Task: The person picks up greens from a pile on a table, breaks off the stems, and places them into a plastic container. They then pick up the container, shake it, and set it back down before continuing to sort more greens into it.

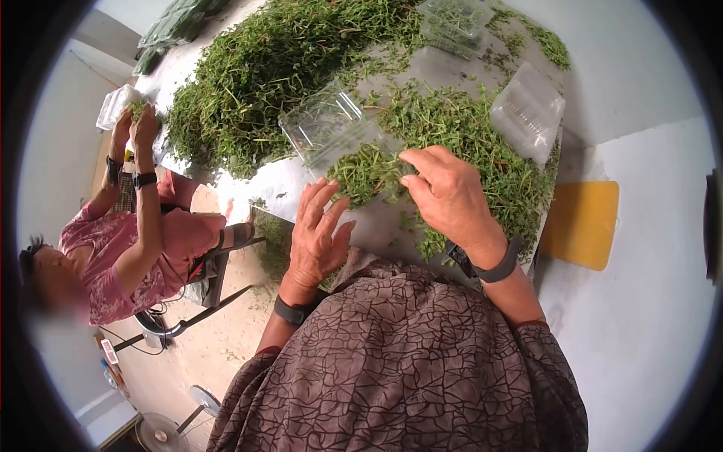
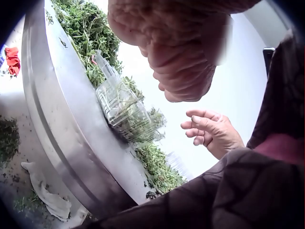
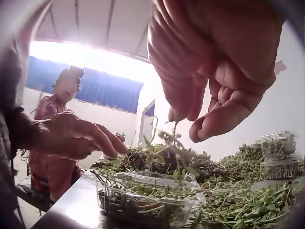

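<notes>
A clear plastic box (image 3: 143, 202) filled with leafy green sprigs stands near the table edge, its hinged lid (image 1: 320, 120) folded back. Over it, my right hand (image 1: 452, 196) pinches a thin sprig (image 3: 175, 155) by its stem between thumb and fingers, leaves hanging down. My left hand (image 1: 316, 233) hovers at the box's left side, fingers extended and holding nothing. In the left wrist view that hand (image 2: 167, 52) looms large above, with the right hand (image 2: 217, 133) beyond. A spread of loose greens (image 1: 482, 158) lies just right of the box.
A large heap of greens (image 1: 256, 75) covers the table's far left. Filled boxes (image 1: 456, 26) are stacked at the back, and an empty clear box (image 1: 529, 113) lies at right. Another person (image 1: 143, 241) sits at left, handling greens. A yellow stool top (image 1: 580, 226) is beside the table.
</notes>
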Tool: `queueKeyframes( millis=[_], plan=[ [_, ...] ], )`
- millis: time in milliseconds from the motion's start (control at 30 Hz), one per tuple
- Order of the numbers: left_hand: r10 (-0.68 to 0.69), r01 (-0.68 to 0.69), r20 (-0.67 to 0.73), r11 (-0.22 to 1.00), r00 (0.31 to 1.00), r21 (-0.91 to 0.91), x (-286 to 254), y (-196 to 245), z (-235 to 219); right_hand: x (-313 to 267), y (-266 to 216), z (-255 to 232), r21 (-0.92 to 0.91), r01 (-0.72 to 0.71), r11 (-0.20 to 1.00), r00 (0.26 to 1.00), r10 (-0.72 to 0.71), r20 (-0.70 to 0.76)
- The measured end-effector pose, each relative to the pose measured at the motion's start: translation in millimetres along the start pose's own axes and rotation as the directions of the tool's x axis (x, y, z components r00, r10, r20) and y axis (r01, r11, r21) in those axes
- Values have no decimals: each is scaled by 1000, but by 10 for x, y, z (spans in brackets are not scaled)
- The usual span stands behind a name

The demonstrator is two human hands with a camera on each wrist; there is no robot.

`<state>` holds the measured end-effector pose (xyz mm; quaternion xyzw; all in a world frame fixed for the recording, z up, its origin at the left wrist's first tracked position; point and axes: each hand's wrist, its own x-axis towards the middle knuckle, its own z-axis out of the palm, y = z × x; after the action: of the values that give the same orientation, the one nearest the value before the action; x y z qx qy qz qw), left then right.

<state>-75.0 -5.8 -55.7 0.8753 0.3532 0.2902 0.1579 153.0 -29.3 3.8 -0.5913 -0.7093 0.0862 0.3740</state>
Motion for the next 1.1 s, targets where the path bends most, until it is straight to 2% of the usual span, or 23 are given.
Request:
queueKeyframes(
  millis=[67,100,167,200,267,367,433,500,533,633,667,767,800,933,1000,1033,1100],
  plan=[
    [3,-4,-53,1000,999,-14,-16,-11,-13,-74,37,-28,49,-130,990,992,130,-2],
    [-1,1,-53,1000,999,-11,-21,-16,-21,-131,89,-51,52,-128,990,992,128,2],
    [-2,1,-55,1000,998,-16,3,-16,-17,-287,248,-138,-37,-239,970,971,238,-23],
    [2,-3,-54,1000,999,-21,24,-11,-12,-367,308,-189,-42,-243,969,970,242,-25],
    [16,-16,7,1000,1000,-27,84,1,-11,-522,394,-277,-192,-317,929,948,313,-54],
    [61,-62,84,998,995,12,205,47,15,-733,454,-387,-252,-396,883,918,387,-87],
    [97,-99,122,995,988,14,257,46,91,-831,482,-445,-295,-407,864,913,393,-108],
    [112,-131,208,988,972,79,316,86,129,-888,507,-482,-324,-419,848,905,421,-69],
    [97,-133,295,986,950,105,320,72,168,-904,512,-484,-343,-394,853,916,394,-72],
    [62,-93,325,992,944,82,334,73,221,-936,536,-448,-409,-349,843,932,357,-61],
    [65,-92,303,993,951,73,345,94,211,-949,588,-398,-408,-320,855,947,306,-101],
    [76,-98,309,994,948,54,331,52,210,-1025,756,-317,-427,-330,842,940,332,-72],
    [79,-100,307,994,949,53,331,45,200,-1023,795,-283,-395,-334,856,942,319,-105],
    [63,-78,306,996,950,37,272,31,140,-975,779,-364,-440,-303,845,951,296,-87],
    [51,-62,298,998,953,29,250,27,125,-931,718,-408,-323,-373,870,927,331,-177],
    [48,-59,301,998,952,25,243,27,114,-914,702,-407,-325,-368,871,929,327,-175],
    [45,-55,297,998,954,23,227,16,96,-866,680,-405,-95,-421,902,887,388,-251]
  ],
)
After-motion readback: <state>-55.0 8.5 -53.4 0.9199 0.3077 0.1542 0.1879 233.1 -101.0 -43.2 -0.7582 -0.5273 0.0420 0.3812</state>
